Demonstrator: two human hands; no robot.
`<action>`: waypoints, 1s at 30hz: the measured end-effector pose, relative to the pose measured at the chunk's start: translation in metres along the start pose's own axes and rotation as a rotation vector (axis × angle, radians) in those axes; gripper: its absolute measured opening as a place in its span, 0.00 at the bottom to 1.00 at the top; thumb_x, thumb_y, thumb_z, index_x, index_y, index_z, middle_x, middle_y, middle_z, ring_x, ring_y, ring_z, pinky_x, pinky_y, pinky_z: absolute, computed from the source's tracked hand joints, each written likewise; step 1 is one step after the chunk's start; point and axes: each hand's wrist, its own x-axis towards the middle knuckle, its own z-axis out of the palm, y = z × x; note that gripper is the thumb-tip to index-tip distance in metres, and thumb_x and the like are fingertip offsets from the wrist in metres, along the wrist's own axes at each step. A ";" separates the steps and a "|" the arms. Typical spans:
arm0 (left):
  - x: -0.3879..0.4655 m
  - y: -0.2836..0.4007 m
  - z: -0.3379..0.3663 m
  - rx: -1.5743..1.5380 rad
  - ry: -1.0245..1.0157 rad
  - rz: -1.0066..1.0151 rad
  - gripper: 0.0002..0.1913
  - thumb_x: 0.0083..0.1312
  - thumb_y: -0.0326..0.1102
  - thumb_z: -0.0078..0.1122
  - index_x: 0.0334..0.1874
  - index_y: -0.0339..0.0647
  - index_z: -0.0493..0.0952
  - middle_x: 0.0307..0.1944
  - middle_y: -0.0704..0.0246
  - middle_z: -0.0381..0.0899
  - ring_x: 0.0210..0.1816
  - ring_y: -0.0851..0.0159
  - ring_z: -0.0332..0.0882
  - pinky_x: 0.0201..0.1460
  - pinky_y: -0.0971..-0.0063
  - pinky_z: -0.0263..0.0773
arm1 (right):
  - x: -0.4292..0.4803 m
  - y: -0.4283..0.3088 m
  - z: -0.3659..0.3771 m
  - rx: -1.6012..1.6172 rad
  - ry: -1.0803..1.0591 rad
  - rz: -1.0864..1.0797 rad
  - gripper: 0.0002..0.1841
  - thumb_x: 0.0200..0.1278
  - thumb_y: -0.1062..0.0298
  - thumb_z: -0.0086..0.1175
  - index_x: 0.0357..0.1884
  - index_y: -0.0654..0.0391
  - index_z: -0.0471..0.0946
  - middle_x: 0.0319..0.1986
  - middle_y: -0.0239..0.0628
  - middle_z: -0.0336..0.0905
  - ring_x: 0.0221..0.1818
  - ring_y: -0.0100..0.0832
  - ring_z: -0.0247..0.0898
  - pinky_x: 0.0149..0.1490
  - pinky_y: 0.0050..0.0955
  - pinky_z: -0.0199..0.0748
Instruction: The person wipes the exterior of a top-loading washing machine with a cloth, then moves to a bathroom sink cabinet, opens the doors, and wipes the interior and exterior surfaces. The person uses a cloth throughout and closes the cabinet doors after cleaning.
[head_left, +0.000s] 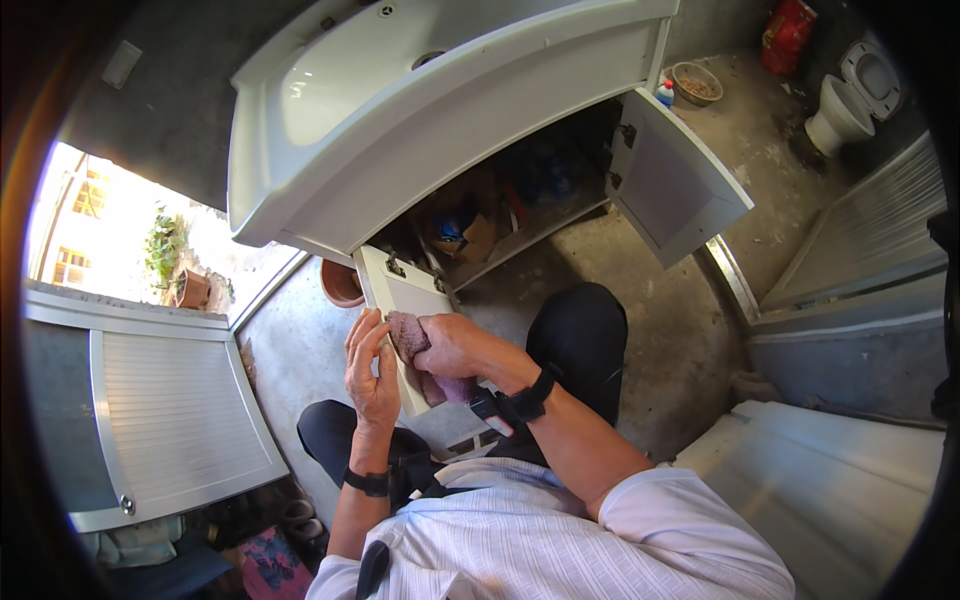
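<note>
My right hand (454, 346) grips a purple cloth (409, 335) and presses it against the inner face of the left cabinet door (411, 279), which stands ajar toward me. Part of the cloth hangs below that hand. Against the outer side of the same door rests my left hand (373, 371), its fingers raised and slightly apart, holding nothing that I can see. Above is the white washbasin (337, 90) on its vanity cabinet (480, 142). Inside the dark cabinet lie a cardboard box (478, 238) and a blue item, only partly visible.
The right cabinet door (664, 180) juts out over the floor. A brown pot (341, 283) stands left of the cabinet. Farther right are a bowl (697, 82), a bottle (664, 93) and a toilet (840, 112). A white panelled door (187, 412) stands at left.
</note>
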 end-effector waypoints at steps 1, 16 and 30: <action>0.000 -0.003 0.001 -0.005 0.009 0.024 0.14 0.74 0.22 0.57 0.59 0.34 0.83 0.69 0.56 0.81 0.76 0.51 0.72 0.78 0.59 0.66 | -0.004 -0.003 0.000 0.018 0.014 -0.008 0.24 0.52 0.63 0.66 0.50 0.67 0.84 0.41 0.61 0.87 0.46 0.59 0.86 0.52 0.44 0.83; -0.023 -0.026 0.008 -0.078 0.129 -0.175 0.22 0.81 0.24 0.53 0.75 0.38 0.72 0.67 0.61 0.82 0.61 0.67 0.80 0.58 0.74 0.77 | 0.048 -0.047 0.010 -0.332 0.550 -0.502 0.25 0.43 0.75 0.71 0.50 0.56 0.85 0.53 0.48 0.79 0.53 0.55 0.78 0.56 0.47 0.81; -0.048 -0.055 -0.002 -0.270 -0.024 -0.383 0.22 0.73 0.32 0.65 0.69 0.39 0.78 0.63 0.64 0.84 0.63 0.61 0.81 0.69 0.67 0.74 | -0.056 -0.057 0.035 -0.638 0.209 -0.689 0.12 0.46 0.72 0.70 0.37 0.56 0.88 0.46 0.44 0.80 0.55 0.49 0.75 0.59 0.43 0.78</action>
